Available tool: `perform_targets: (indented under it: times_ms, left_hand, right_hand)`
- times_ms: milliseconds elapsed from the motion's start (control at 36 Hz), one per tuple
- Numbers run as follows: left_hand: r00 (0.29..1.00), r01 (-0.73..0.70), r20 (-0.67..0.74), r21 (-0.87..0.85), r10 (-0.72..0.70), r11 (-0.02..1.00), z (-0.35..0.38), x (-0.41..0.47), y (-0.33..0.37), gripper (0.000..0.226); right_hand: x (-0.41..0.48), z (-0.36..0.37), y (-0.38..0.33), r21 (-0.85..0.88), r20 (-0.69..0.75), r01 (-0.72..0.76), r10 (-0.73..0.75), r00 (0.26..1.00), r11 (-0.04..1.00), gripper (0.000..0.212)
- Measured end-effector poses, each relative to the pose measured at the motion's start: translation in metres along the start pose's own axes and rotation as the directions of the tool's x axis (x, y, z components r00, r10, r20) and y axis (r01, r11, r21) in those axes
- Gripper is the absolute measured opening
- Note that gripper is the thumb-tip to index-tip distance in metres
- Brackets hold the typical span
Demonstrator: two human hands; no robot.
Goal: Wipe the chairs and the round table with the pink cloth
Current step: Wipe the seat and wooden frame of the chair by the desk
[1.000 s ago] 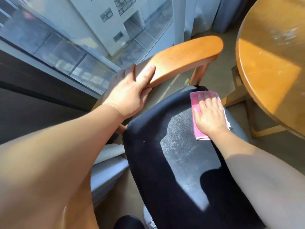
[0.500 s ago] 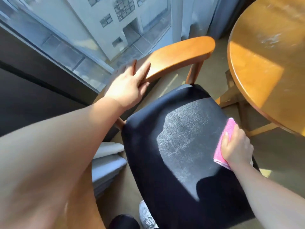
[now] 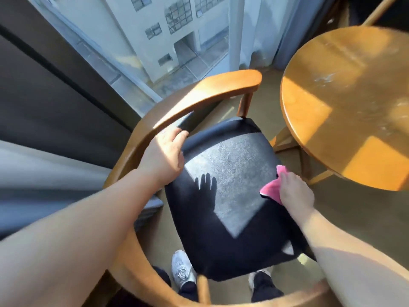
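right hand point(image 3: 296, 192) grips bunched cloth point(image 3: 271, 188) at right edge of seat point(image 3: 232, 165), centre-right of frame. left hand point(image 3: 164, 157) lies open on chair point(image 3: 221, 91) rail, centre. worktop point(image 3: 354, 85) upper right.

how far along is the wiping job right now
Early, probably. In hand: the right hand holds the bunched pink cloth at the right edge of the black chair seat, with the left hand at its left edge. Done: most of the seat may be wiped, but the frame can't confirm it. Left: likely the wooden armrest, and the round table, which shows whitish smears.
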State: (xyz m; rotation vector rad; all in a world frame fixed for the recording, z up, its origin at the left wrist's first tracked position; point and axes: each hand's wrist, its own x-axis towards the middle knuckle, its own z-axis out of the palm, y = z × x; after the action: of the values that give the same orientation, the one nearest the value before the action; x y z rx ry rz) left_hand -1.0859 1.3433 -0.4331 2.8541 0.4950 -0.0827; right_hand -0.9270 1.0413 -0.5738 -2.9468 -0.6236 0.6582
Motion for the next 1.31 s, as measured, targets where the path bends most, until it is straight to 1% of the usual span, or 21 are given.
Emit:
perform_targets:
  times_ms: [83,139,194,278,333,444,500,611,639,694,750,806,833,889,917,972,1000,1083,1139,1222,1306]
  left_hand:
    - [0.995,0.093,-0.033,-0.039,-0.094,0.995,-0.020,-0.028,0.032,0.049]
    - [0.979,0.191,-0.058,-0.102,-0.197,0.976,-0.036,-0.050,0.059,0.048]
    - [0.958,0.265,-0.076,-0.131,-0.276,0.955,-0.053,-0.072,0.087,0.044]
    - [0.938,0.301,-0.120,-0.179,-0.324,0.937,-0.077,-0.104,0.125,0.031]
    - [0.923,0.328,-0.127,-0.232,-0.363,0.916,-0.090,-0.123,0.146,0.026]
    - [0.886,0.374,-0.141,-0.344,-0.441,0.861,-0.105,-0.158,0.178,0.032]
    - [0.871,0.386,-0.150,-0.380,-0.468,0.841,-0.111,-0.176,0.190,0.040]
    - [0.824,0.430,-0.180,-0.419,-0.538,0.800,-0.123,-0.211,0.211,0.054]
    - [0.809,0.447,-0.183,-0.428,-0.559,0.786,-0.126,-0.219,0.216,0.052]
    - [0.783,0.461,-0.190,-0.463,-0.593,0.757,-0.131,-0.238,0.224,0.032]
    - [0.752,0.477,-0.193,-0.500,-0.630,0.723,-0.135,-0.258,0.233,0.020]
    - [0.718,0.490,-0.220,-0.514,-0.661,0.704,-0.138,-0.279,0.241,0.021]
    - [0.703,0.491,-0.241,-0.517,-0.669,0.701,-0.139,-0.290,0.246,0.021]
    - [0.682,0.489,-0.273,-0.520,-0.679,0.700,-0.142,-0.312,0.256,0.022]
    - [0.679,0.490,-0.281,-0.515,-0.679,0.703,-0.144,-0.322,0.262,0.022]
    - [0.669,0.498,-0.291,-0.508,-0.684,0.703,-0.147,-0.343,0.274,0.021]
    - [0.655,0.501,-0.300,-0.515,-0.694,0.696,-0.147,-0.352,0.280,0.020]
    - [0.590,0.526,-0.334,-0.531,-0.735,0.664,-0.147,-0.379,0.298,0.019]
    - [0.576,0.549,-0.334,-0.518,-0.746,0.656,-0.146,-0.395,0.310,0.020]
    - [0.559,0.588,-0.323,-0.495,-0.764,0.640,-0.142,-0.413,0.324,0.022]
    - [0.513,0.618,-0.322,-0.505,-0.796,0.603,-0.137,-0.419,0.338,0.023]
  right_hand:
    - [-0.019,-0.041,-0.010,0.093,0.013,0.169,-0.170,0.985,0.981,0.032]
    - [-0.032,-0.073,-0.021,0.164,0.010,0.235,-0.240,0.971,0.958,0.032]
    - [-0.047,-0.107,-0.033,0.276,0.002,0.258,-0.269,0.963,0.926,0.040]
    - [-0.078,-0.154,-0.054,0.485,-0.032,0.278,-0.301,0.953,0.829,0.048]
    - [-0.103,-0.182,-0.065,0.556,-0.033,0.303,-0.344,0.938,0.774,0.050]
    - [-0.145,-0.222,-0.080,0.616,-0.029,0.440,-0.539,0.842,0.653,0.030]
    - [-0.160,-0.231,-0.088,0.626,-0.021,0.498,-0.625,0.781,0.600,0.028]
    - [-0.202,-0.239,-0.107,0.708,0.001,0.518,-0.734,0.679,0.480,0.020]
    - [-0.213,-0.239,-0.110,0.729,0.004,0.524,-0.768,0.640,0.441,0.020]
    - [-0.235,-0.238,-0.113,0.761,0.011,0.524,-0.816,0.578,0.381,0.021]
    - [-0.252,-0.238,-0.114,0.747,0.036,0.546,-0.842,0.538,0.380,0.018]
    - [-0.267,-0.237,-0.113,0.697,0.072,0.596,-0.865,0.497,0.400,0.008]
    - [-0.273,-0.237,-0.112,0.676,0.081,0.622,-0.878,0.471,0.395,0.016]
    - [-0.288,-0.240,-0.109,0.662,0.115,0.649,-0.906,0.407,0.375,0.048]
    - [-0.296,-0.242,-0.108,0.648,0.156,0.665,-0.919,0.363,0.372,0.055]
    - [-0.313,-0.247,-0.106,0.627,0.247,0.694,-0.936,0.253,0.353,0.046]
    - [-0.321,-0.249,-0.104,0.630,0.277,0.694,-0.936,0.218,0.349,0.039]
    - [-0.344,-0.256,-0.096,0.621,0.338,0.698,-0.925,0.172,0.357,0.030]
    - [-0.353,-0.258,-0.092,0.539,0.355,0.773,-0.922,0.152,0.335,0.027]
    - [-0.357,-0.257,-0.087,0.284,0.341,0.936,-0.934,0.106,0.209,0.011]
    - [-0.356,-0.256,-0.082,0.133,0.318,0.989,-0.948,0.015,0.061,0.007]
